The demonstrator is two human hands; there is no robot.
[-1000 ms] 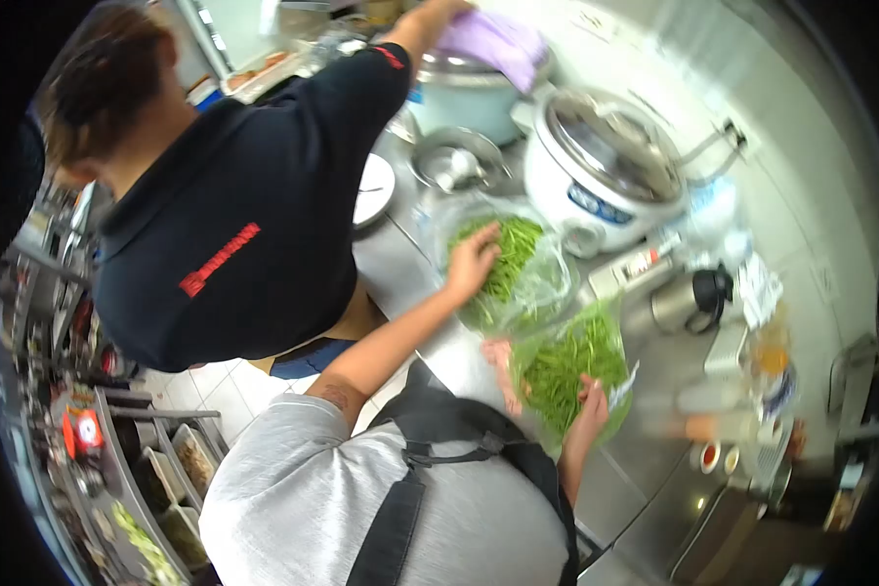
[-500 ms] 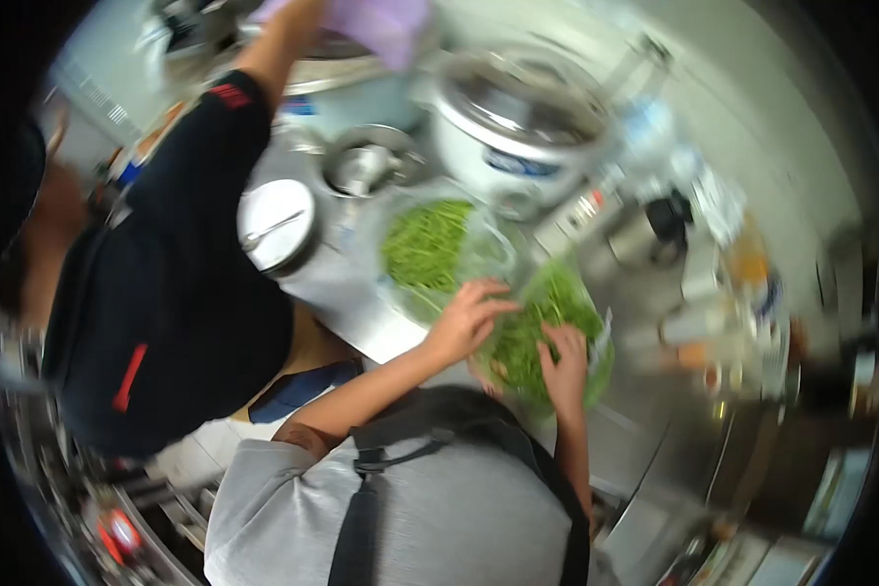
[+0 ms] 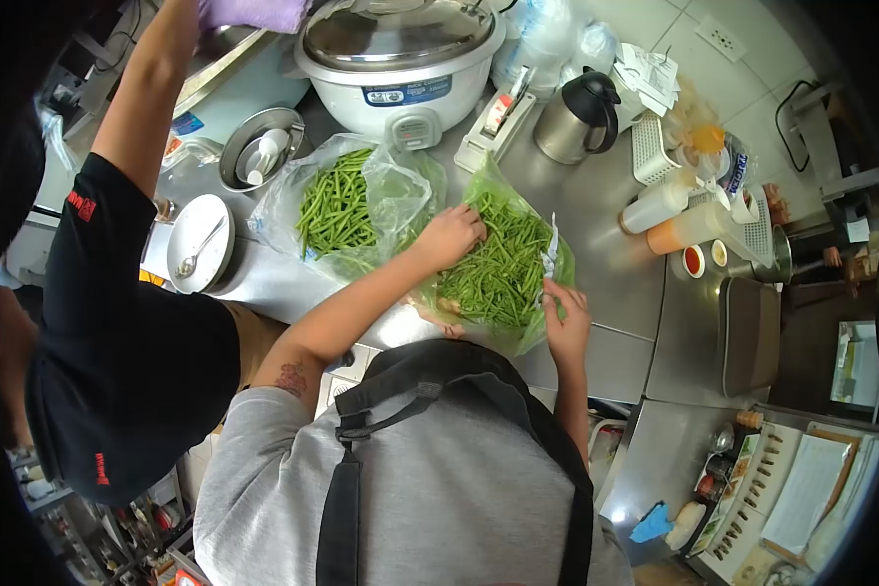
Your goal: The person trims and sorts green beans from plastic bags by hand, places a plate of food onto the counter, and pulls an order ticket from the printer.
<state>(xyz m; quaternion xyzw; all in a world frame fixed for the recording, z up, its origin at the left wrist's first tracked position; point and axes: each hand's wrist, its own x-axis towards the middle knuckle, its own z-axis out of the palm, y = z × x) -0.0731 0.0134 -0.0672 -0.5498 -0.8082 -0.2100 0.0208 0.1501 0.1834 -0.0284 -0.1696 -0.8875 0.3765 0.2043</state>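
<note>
A green plastic bag (image 3: 535,332) lies wide on the steel counter, filled with thin cut green stems (image 3: 498,259) that look like vegetables. My left hand (image 3: 449,237) is at the bag's left rim, fingers curled over the plastic. At the opposite side, my right hand (image 3: 565,317) pinches the rim near a crumpled white printed strip (image 3: 551,262). Just left of this bag sits a clear plastic bag (image 3: 400,200) holding thicker cut green beans (image 3: 337,207); my left forearm passes over its lower edge.
A rice cooker (image 3: 400,73), tape dispenser (image 3: 494,122) and steel jug (image 3: 578,117) stand behind the bags. Plates with a spoon (image 3: 202,244) and a metal bowl (image 3: 254,146) are at left, beside a co-worker's black sleeve (image 3: 98,234). Sauce bottles (image 3: 689,227) stand at right.
The view has swung and sharpened. My right hand has gone from over the stems to the bag's right rim. My left hand's fingers, spread before, have curled onto the left rim.
</note>
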